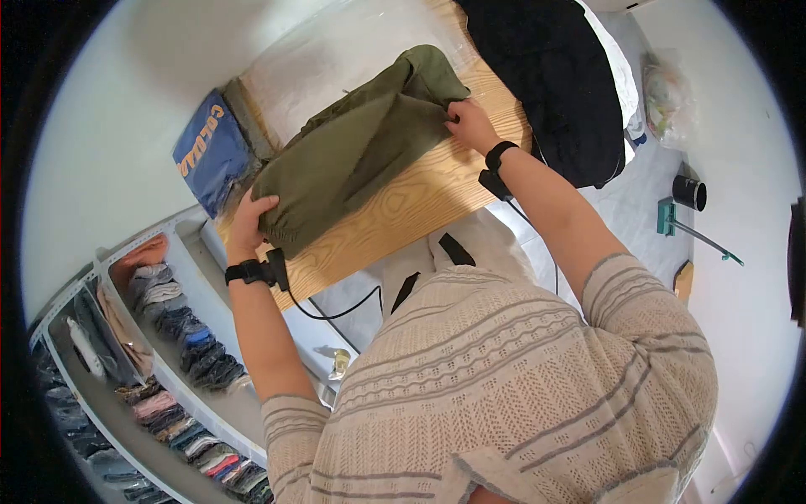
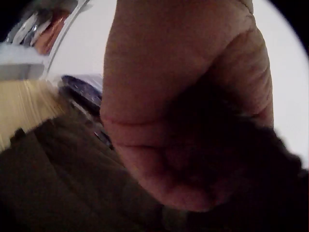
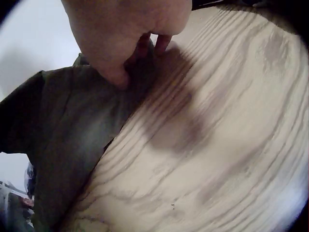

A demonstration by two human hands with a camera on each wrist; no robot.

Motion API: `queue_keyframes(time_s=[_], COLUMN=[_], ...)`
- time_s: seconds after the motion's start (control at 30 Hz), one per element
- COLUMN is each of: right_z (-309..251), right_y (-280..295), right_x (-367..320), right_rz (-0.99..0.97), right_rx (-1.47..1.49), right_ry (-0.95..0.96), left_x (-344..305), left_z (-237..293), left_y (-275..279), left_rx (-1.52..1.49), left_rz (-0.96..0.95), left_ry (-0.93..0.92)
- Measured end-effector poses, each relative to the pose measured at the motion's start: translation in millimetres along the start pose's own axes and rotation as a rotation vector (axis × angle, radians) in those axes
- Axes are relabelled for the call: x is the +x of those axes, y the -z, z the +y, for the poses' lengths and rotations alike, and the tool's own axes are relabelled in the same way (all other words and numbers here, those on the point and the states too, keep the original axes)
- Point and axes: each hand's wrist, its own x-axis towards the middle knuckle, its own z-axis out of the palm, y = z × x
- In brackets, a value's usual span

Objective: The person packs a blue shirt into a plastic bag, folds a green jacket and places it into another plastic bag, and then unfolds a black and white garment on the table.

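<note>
An olive-green garment [image 1: 348, 151] with a gathered, elastic-looking edge lies folded lengthwise across the wooden table [image 1: 403, 214]. My left hand [image 1: 246, 223] grips its near-left end, thumb on top and the fingers hidden behind the cloth. In the left wrist view the palm side of that hand is in shadow against the dark cloth. At the opposite end, my right hand [image 1: 473, 126] pinches the garment's near edge between thumb and fingers. The right wrist view shows the thumb on the cloth [image 3: 72, 111], with the fingertips close over the wood grain.
Beside the left end sits a blue bagged garment [image 1: 214, 151] with orange lettering. Clear plastic [image 1: 336, 50] lies behind the green cloth. Black clothing [image 1: 550, 84] hangs over the table's right end. Shelves of folded clothes [image 1: 193, 336] stand at lower left; a green-headed brush [image 1: 667, 217] is on the floor.
</note>
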Motion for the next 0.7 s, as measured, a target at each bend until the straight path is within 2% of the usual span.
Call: queue_keyframes(time_s=[0.07, 0.1, 0.13, 0.2, 0.27, 0.33, 0.37, 0.4, 0.47, 0.5, 0.53, 0.6, 0.67, 0.7], right_z=[-3, -4, -4, -1, 1, 3, 3, 4, 3, 4, 2, -1, -3, -5], right_y=[2, 2, 1, -1, -3, -3, -3, -3, -3, -6, -4, -5, -8, -8], right_x=[2, 3, 4, 5, 6, 7, 7, 8, 10, 9, 7, 4, 2, 0], right_rz=[-0.011, -0.02, -0.025, -0.064, -0.077, -0.094, -0.086, -0.077, -0.104, -0.066, -0.103, -0.083, -0.084, -0.074], right_rx=[0.024, 0.042, 0.045, 0.12, 0.099, 0.079, 0.066, 0.055, 0.028, -0.009, -0.011, -0.072, -0.101, -0.13], right_ry=[-0.008, -0.015, -0.008, -0.039, -0.008, 0.028, 0.043, 0.061, 0.071, 0.1, 0.103, 0.139, 0.151, 0.144], left_x=[-6, 1, 4, 1, -3, 3, 6, 9, 15, 24, 18, 13, 16, 17], left_z=[-2, -17, -31, -45, -52, -72, -81, -88, -99, -111, -106, -102, -109, -115], left_y=[14, 36, 46, 56, 52, 61, 69, 73, 78, 85, 77, 48, 33, 23], left_rx=[0.402, 0.507, 0.503, 0.721, 0.7, 0.562, 0.401, 0.391, 0.454, 0.546, 0.539, 1.37, 1.234, 1.225], left_rz=[0.102, 0.179, 0.187, 0.325, 0.376, 0.416, 0.374, 0.396, 0.667, 0.82, 0.843, 1.122, 0.694, 0.704], left_ry=[0.089, 0.055, 0.055, -0.013, 0.062, -0.095, -0.166, -0.168, -0.415, -0.432, -0.43, -0.64, -0.714, -0.711])
